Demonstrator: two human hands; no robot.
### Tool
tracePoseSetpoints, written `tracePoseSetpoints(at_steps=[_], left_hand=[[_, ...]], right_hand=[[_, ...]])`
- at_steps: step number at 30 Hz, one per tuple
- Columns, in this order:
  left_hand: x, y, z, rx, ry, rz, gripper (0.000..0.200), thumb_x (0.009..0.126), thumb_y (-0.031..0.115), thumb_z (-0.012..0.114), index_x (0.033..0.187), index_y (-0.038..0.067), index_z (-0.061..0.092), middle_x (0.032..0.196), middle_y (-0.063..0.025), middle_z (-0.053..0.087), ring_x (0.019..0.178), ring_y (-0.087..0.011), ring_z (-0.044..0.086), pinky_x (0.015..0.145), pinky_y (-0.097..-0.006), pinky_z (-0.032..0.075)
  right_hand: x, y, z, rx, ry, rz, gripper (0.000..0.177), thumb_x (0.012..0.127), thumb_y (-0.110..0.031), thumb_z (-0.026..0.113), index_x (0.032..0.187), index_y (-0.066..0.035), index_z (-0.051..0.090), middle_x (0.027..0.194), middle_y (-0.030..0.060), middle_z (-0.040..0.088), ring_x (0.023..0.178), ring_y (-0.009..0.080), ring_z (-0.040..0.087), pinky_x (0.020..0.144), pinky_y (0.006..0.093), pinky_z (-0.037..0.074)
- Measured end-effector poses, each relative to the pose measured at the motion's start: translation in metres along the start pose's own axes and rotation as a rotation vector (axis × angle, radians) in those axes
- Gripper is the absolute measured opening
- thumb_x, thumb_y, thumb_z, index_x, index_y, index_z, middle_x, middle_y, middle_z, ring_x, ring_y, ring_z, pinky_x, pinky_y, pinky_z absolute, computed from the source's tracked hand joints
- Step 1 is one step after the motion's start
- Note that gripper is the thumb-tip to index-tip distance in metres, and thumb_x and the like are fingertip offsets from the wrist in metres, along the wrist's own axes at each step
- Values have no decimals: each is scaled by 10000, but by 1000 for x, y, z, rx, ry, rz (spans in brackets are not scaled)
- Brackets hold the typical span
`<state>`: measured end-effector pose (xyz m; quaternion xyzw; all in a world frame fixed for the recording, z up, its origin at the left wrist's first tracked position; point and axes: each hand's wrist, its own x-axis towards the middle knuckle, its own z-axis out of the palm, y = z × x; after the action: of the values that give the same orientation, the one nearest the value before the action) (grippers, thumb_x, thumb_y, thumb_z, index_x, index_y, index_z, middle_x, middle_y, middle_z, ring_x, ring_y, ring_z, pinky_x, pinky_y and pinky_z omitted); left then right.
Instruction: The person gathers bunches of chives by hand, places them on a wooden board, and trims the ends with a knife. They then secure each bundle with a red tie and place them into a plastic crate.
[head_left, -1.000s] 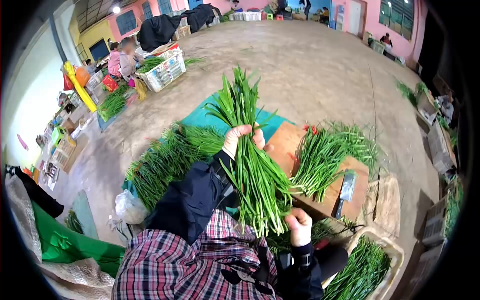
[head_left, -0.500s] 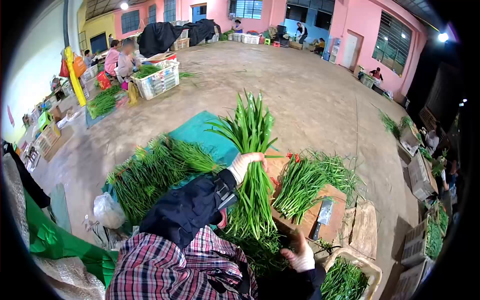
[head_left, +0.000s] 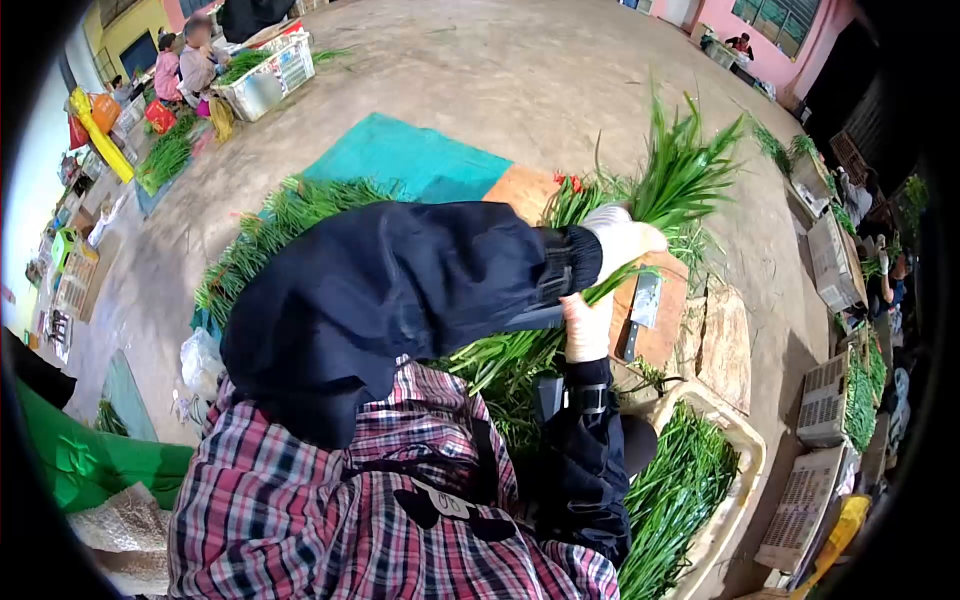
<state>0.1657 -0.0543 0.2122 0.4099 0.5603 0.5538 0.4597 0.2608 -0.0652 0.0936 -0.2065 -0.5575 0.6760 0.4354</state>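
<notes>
Now the left hand's (head_left: 622,240) fingers wrap round the green bunch (head_left: 685,170) — it has tipped right, where before it stood up. The right hand (head_left: 587,328) has come up to its stems — so both hands meet there, but I cannot tell whether those fingers grip. The leaves point past the wooden board (head_left: 672,285) and knife (head_left: 645,303). No writing is clear enough to read.

Left fingers (head_left: 648,238) gripping leafy stalks (head_left: 685,170), right fingers (head_left: 577,309) against them, cleaver (head_left: 645,300) on board (head_left: 670,325)
</notes>
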Motion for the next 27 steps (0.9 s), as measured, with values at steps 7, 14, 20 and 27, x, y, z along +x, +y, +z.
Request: tracePoseSetpoints(at_steps=[7,14,20,27], left_hand=[[1,30,16,79,-266,-201,616,748,337,698,1258,54,500,1226,-146,541,1097,-273,528,906,-382,414],[27,1,-105,41,-211,-373,644,837,483,608,1336,96,484,1410,-185,396,1328,-349,319,1048,-481,311],[-30,-105,-76,799,-615,37,696,848,637,498,1150,12,558,1085,-221,610,1054,-309,564,924,-378,427],[-53,-139,11,468,-418,194,906,776,537,668,1319,-77,281,1222,-268,489,1108,-384,515,930,-373,436]], right_hand=[[-8,18,-27,649,169,142,522,785,-313,686,1204,-38,537,1087,116,636,926,265,628,855,429,516],[-27,33,-81,774,106,243,539,804,-449,628,1136,-30,561,1051,159,631,943,319,616,853,461,505],[-50,26,-105,524,154,333,547,800,-429,656,1171,-45,538,1059,133,621,940,284,614,855,431,508],[3,-28,-96,219,431,426,453,810,-345,671,1080,3,567,871,104,642,716,231,623,667,351,534]])
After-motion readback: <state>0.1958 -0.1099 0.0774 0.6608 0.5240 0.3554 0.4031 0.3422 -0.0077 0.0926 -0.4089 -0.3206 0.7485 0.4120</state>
